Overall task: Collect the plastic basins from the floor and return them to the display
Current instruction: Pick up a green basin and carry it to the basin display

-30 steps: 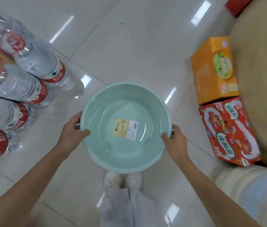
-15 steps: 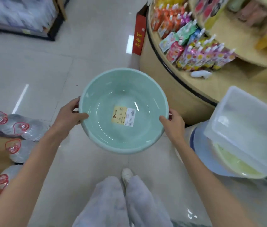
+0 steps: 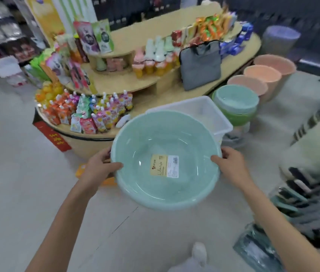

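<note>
I hold a pale green round plastic basin (image 3: 190, 140) in front of me, with a yellow and white label stuck to its inside bottom. My left hand (image 3: 99, 166) grips its left rim and my right hand (image 3: 230, 163) grips its right rim. Beyond it on the right stands a stack of green basins (image 3: 235, 104), a pale green one on top. Behind that stack, pink and peach basins (image 3: 263, 75) line up along the display's edge. A clear rectangular plastic tub (image 3: 204, 110) sits just behind the basin I hold.
A round tiered wooden display stand (image 3: 127, 83) with drink pouches, bottles and a grey bag (image 3: 201, 63) fills the middle. Dark racks of goods (image 3: 308, 193) stand on the right. Pale tiled floor (image 3: 17, 173) spreads to the left and below.
My view has swung up and right from the floor to the display stand. The basin stays in both hands, and the stacked basins have come into view.
</note>
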